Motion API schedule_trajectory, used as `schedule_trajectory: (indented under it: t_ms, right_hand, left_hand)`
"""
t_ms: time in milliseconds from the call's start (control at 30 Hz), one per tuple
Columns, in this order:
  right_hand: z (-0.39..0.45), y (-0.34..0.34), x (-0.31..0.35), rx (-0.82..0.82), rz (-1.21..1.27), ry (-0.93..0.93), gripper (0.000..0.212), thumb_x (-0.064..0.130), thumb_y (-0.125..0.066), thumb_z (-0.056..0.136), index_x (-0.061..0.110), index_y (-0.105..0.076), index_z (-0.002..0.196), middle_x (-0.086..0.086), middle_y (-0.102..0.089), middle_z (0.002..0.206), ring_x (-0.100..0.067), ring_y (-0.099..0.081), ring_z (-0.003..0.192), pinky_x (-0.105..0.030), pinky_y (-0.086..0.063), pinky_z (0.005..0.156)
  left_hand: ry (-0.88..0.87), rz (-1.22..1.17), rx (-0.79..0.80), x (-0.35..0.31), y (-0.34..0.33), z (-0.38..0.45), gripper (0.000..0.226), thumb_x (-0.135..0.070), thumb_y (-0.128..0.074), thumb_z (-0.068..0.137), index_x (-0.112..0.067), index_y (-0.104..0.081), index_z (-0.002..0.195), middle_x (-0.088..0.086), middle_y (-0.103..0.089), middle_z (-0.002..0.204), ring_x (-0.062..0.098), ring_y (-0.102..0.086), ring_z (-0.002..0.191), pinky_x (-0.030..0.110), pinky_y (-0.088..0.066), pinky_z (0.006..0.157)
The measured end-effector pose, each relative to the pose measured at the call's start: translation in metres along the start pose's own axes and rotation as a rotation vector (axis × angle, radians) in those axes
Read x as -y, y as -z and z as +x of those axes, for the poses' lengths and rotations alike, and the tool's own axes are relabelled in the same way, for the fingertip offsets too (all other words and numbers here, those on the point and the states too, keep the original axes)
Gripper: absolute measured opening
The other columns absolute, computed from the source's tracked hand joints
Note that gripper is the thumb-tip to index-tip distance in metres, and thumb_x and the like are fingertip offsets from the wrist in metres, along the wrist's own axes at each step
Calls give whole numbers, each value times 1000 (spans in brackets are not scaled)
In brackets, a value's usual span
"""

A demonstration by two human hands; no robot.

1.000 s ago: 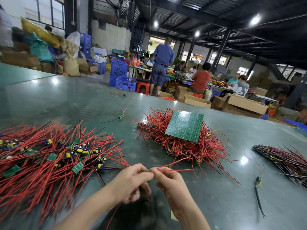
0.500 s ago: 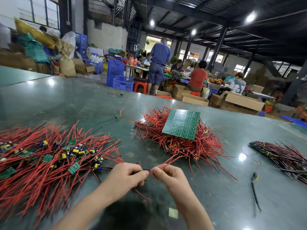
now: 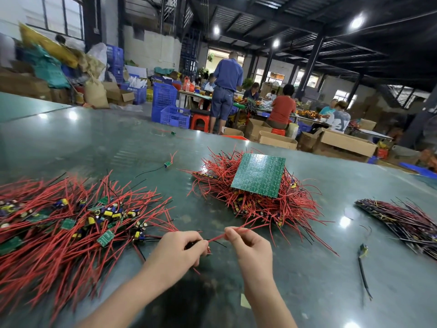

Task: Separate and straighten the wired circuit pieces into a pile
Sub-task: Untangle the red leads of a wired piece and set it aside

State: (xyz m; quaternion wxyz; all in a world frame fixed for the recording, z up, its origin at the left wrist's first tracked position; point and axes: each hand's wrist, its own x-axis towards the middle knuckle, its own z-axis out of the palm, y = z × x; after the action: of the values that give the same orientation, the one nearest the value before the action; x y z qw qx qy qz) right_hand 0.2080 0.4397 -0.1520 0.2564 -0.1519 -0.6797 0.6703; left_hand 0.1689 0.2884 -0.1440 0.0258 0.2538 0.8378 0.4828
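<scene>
My left hand (image 3: 179, 250) grips the board end of one wired circuit piece; the board itself is hidden in my fingers. My right hand (image 3: 248, 247) pinches that piece's red wire (image 3: 218, 237), which runs taut between both hands and sticks out to the upper right. A loose tangle of red-wired circuit pieces (image 3: 59, 223) with small green boards spreads at the left. A heaped pile of wired pieces (image 3: 255, 204) lies ahead, with a square green circuit panel (image 3: 259, 175) lying on top.
A dark bundle of wires (image 3: 406, 221) lies at the right. A single black-wired piece (image 3: 363, 268) lies near it, another stray piece (image 3: 168, 164) farther back. Beyond the green table (image 3: 94, 143) are blue crates, cardboard boxes and several people working.
My hands have drawn apart along the red wire, the right hand sliding right while the left holds the board end. The view has dipped slightly toward the table.
</scene>
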Motion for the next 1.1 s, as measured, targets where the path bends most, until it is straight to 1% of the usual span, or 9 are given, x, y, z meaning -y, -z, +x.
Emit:
schedule_trajectory:
  t_ms: [167,267,400,467,567,633,733,833,1100]
  right_hand:
    - [-3,-4,-2,-65,129,8,17,5,-70,80,13,-74,66,5,-72,67,4,-61,63,-7,-45,61]
    - [-2,-3,1,11,248,-34,12,4,-69,79,10,-74,70,5,-69,66,2,-58,61,-9,-45,59]
    - [-3,-6,1,50,386,-89,6,11,-70,68,10,-73,63,7,-66,63,4,-56,56,-9,-44,56]
    - [-2,-5,1,62,401,-111,8,18,-69,63,12,-75,63,7,-62,60,1,-52,53,-13,-43,56]
    - [2,0,-1,69,304,-141,15,24,-69,70,13,-77,72,6,-50,55,-6,-35,50,-19,-28,53]
    - [5,4,-3,60,269,-167,21,29,-67,74,11,-77,78,7,-56,57,-5,-32,48,-18,-24,48]
    - [7,8,-2,69,275,-195,27,33,-67,72,10,-77,80,4,-65,63,-4,-35,46,-18,-24,48]
    - [6,9,-2,78,240,-188,18,26,-66,80,11,-77,80,5,-61,63,-4,-31,47,-16,-25,47]
    - [6,9,0,48,227,-138,19,14,-64,84,16,-77,71,10,-58,56,-2,-33,47,-16,-29,51]
  left_hand:
    - [312,-442,110,-11,-3,-2,39,-18,-53,90,-16,-62,52,-5,-47,43,8,-29,34,17,-21,35]
    - [615,-897,368,-8,8,0,27,-24,-54,77,-16,-58,52,-7,-34,44,6,-18,31,12,-10,35]
    - [746,-1312,589,-6,17,1,15,-18,-59,69,-11,-55,55,-7,-29,40,5,-22,24,11,-8,33]
    - [708,-1263,565,-6,15,0,18,-19,-58,72,-12,-57,55,-7,-30,42,5,-21,26,11,-9,33]
    - [473,-794,236,-6,6,-1,31,-18,-55,85,-14,-62,55,-4,-39,46,6,-20,31,13,-13,33]
    - [219,-436,-15,-6,1,-3,33,-15,-57,88,-15,-66,57,-1,-51,46,5,-31,33,14,-23,36]
    - [-23,-128,-164,-7,-4,-7,20,-15,-65,83,-23,-71,66,-11,-64,56,-1,-48,42,10,-34,47]
    - [-86,-79,-192,-7,-9,-10,23,-9,-67,82,-30,-70,72,-25,-65,70,-6,-54,45,7,-40,52]
    - [50,-258,-104,-9,-8,-9,19,-13,-65,85,-13,-69,66,-1,-66,57,4,-41,35,15,-34,43]
